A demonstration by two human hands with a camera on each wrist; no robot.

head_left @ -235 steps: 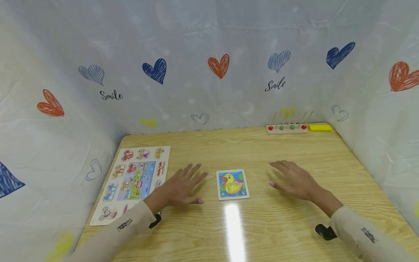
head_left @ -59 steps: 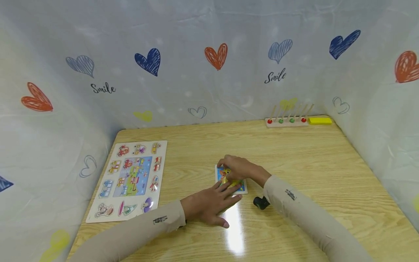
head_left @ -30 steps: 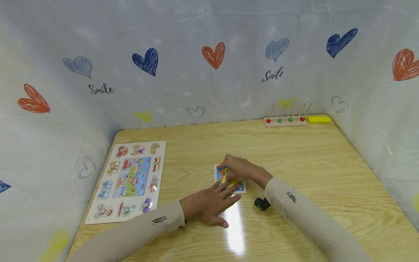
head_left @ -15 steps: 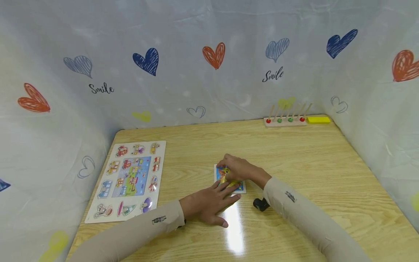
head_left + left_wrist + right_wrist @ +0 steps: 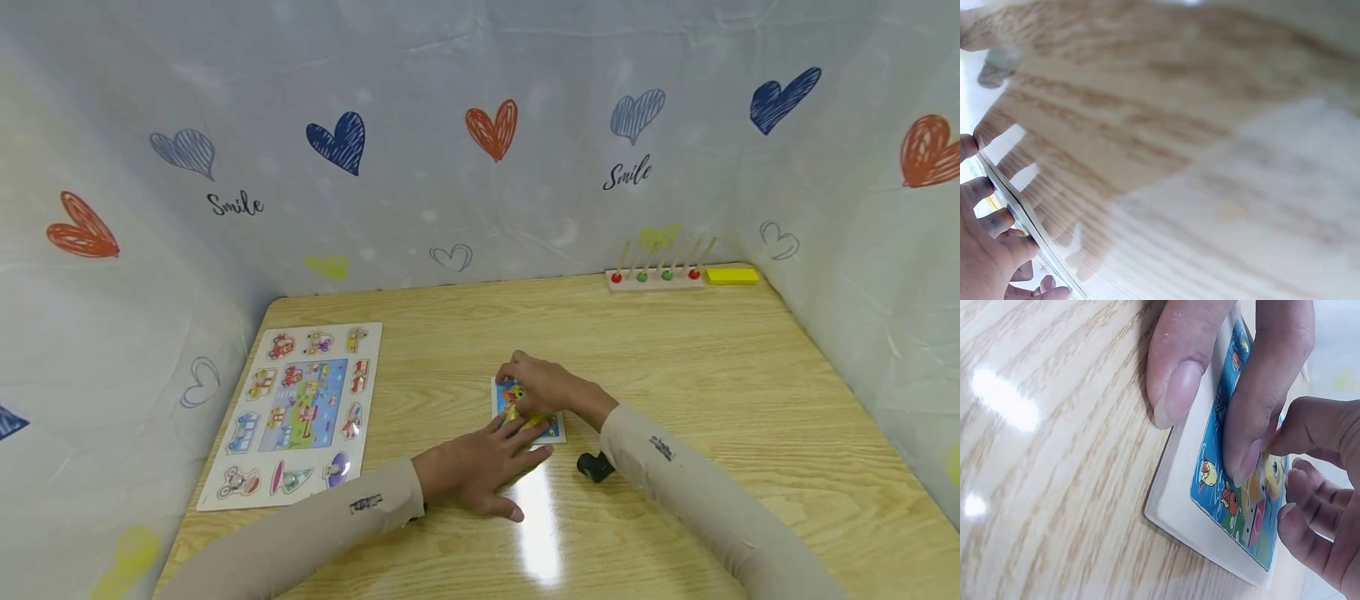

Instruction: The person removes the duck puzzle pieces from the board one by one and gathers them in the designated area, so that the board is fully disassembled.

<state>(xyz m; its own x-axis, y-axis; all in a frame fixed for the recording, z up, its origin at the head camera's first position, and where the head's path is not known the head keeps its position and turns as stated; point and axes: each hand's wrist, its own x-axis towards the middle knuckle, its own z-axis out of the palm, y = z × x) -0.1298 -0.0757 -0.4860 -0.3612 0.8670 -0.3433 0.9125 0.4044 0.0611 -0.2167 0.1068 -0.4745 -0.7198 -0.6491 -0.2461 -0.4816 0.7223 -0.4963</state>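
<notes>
A small square duck picture puzzle with a white border lies flat in the middle of the table. My left hand is spread, with straight fingers lying over the puzzle's near part. In the right wrist view, two large left fingers reach across the board, one on its blue picture. My right hand comes from the right and covers the puzzle's upper part. Its thumb is bent onto the picture while its curled fingers meet the far edge. Much of the yellow duck is hidden under both hands.
A larger peg puzzle board with vehicle pieces lies on the table's left side. At the back right stand a wooden rod stand with red and green beads and a yellow block. A white curtain with printed hearts surrounds the table.
Earlier both hands were apart on either side of the uncovered duck puzzle; they have since come together over it. Over the last two seconds they hold almost the same place.
</notes>
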